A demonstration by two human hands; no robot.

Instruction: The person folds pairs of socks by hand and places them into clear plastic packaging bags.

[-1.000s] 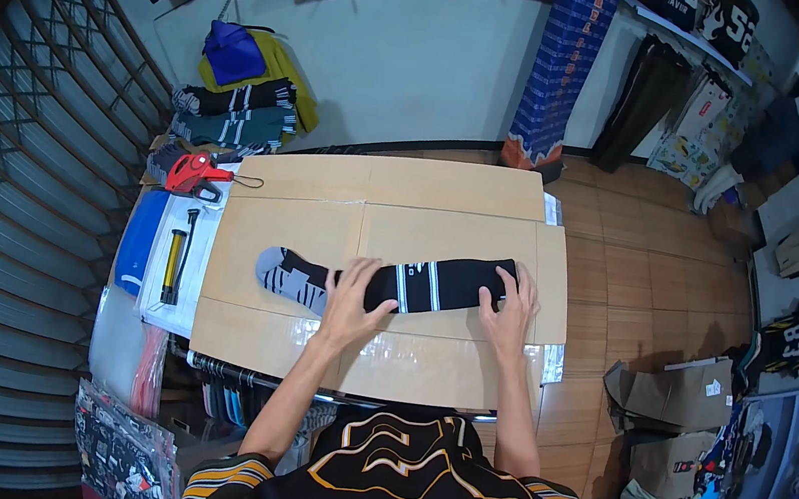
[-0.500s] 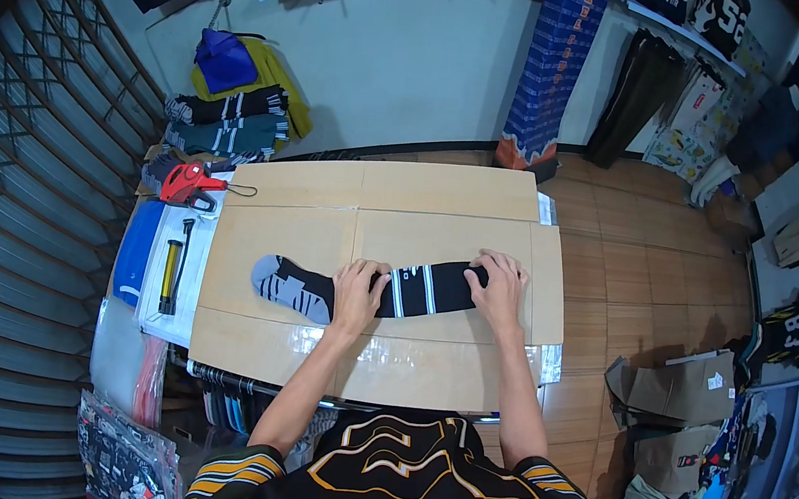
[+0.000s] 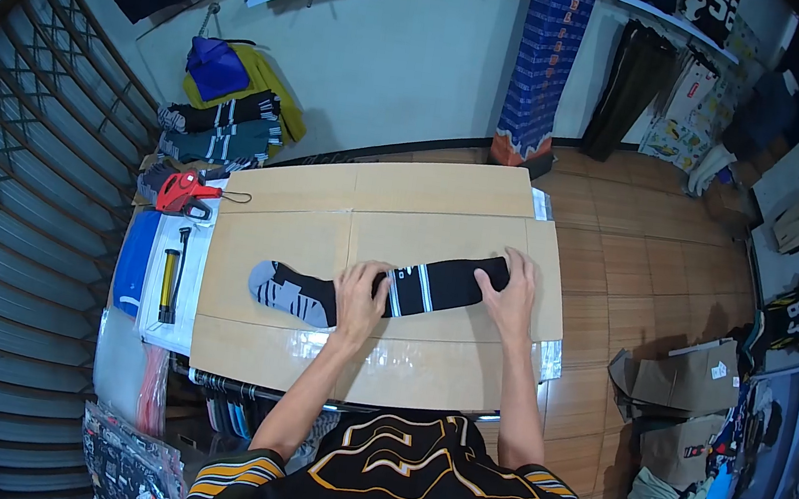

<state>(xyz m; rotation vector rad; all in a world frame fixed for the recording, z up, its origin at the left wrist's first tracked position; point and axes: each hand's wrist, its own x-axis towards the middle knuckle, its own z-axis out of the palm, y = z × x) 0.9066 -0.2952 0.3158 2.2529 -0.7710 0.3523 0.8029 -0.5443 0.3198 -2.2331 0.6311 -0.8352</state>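
Sock lies stretched flat across the cardboard-topped bench, grey toe leftward, cuff rightward, so it sits smooth. My left hand presses open-palmed on its middle; my right hand, fingers spread, pins the cuff end. Neither of my hands grips anything. Yellow pump lies well off left.

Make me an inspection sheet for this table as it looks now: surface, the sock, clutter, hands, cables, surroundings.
Surface: cardboard-covered table, flat, taped seams.
Job's things: long black sock, white stripes, grey foot, lying flat.
Clutter: red tool and yellow-black pump beside the table's left edge.
Hands: left hand flat on the sock's middle; right hand flat on its cuff end.
Cables: only a thin loop on the red tool.
Surroundings: folded garments by the wall, metal shutter left, cardboard boxes on the floor right.
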